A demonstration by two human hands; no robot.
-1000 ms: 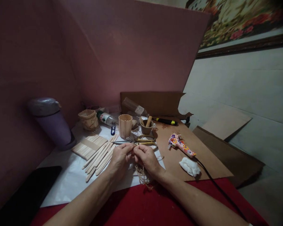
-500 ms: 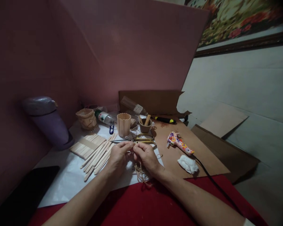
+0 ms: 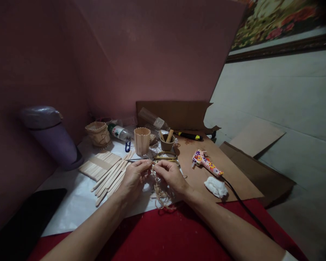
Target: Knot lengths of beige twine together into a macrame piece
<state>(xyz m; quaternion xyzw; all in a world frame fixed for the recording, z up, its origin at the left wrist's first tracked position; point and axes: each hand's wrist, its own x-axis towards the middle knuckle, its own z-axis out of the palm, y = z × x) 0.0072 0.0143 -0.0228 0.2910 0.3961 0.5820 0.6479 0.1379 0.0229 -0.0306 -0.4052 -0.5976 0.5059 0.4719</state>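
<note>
Both hands meet at the middle of the table, fingertips pinched close together. My left hand (image 3: 136,176) and my right hand (image 3: 170,175) are closed on a thin strand of twine (image 3: 161,194), whose loose tangle hangs below the fingers onto the white sheet. Just beyond the fingertips lie scissors (image 3: 165,156) with gold handles, partly covered by the hands. Behind them stands a cup made of wooden sticks (image 3: 142,142). Left of my left hand, loose craft sticks (image 3: 111,177) are fanned beside a banded bundle of sticks (image 3: 100,165).
A flowered glue gun (image 3: 206,162) with a black cord lies on cardboard at right, near a crumpled white tissue (image 3: 215,187). Farther back are a small pot (image 3: 167,144), a utility knife (image 3: 190,136), plastic bottles (image 3: 119,132) and a twine-trimmed basket (image 3: 97,134). A purple tumbler (image 3: 54,141) stands left.
Both hands stay pinched together on the twine, with a slight shift of the fingers. The whole view has moved a little; the things on the table lie as before.
</note>
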